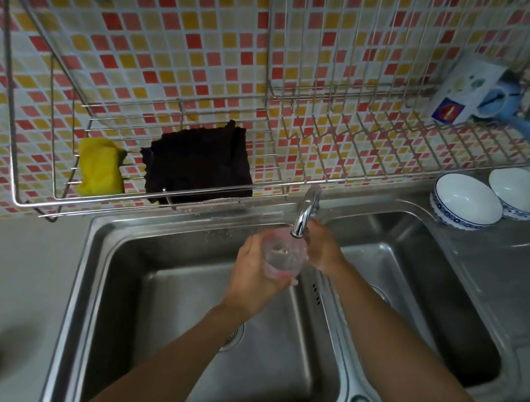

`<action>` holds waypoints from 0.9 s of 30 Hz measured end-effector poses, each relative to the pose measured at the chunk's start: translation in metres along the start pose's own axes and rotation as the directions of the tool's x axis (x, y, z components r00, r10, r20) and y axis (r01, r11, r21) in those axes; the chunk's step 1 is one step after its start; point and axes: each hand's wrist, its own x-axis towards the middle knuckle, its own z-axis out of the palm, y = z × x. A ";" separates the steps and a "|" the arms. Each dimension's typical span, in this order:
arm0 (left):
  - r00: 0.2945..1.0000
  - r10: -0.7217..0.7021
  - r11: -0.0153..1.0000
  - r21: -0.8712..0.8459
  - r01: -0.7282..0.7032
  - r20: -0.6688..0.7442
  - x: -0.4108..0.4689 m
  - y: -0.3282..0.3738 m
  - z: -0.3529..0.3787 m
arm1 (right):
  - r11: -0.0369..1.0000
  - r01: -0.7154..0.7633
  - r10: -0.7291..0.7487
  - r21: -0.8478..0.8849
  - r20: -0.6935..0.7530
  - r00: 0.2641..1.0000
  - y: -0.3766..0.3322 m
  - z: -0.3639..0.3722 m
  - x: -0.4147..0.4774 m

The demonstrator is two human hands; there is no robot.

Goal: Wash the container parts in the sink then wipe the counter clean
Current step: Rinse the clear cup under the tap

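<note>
Mid-rinse: my left hand (254, 273) wraps the clear cup (283, 255) under the faucet (306, 212); can't tell the right hand (324, 248)'s grip. I'd probably scrub next.

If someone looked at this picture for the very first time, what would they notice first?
Probably the two hands in the middle: the left hand holds a clear container under the tap over the sink, with the right hand close beside it. Next, the bright red and yellow tiled wall behind, where a yellow sponge and a dark cloth sit in a wire rack.
</note>
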 end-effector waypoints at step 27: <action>1.000 0.012 1.000 0.016 -0.012 0.001 -0.001 0.002 0.012 | 0.755 -0.083 0.263 0.651 -0.185 0.947 0.013 -0.009 -0.002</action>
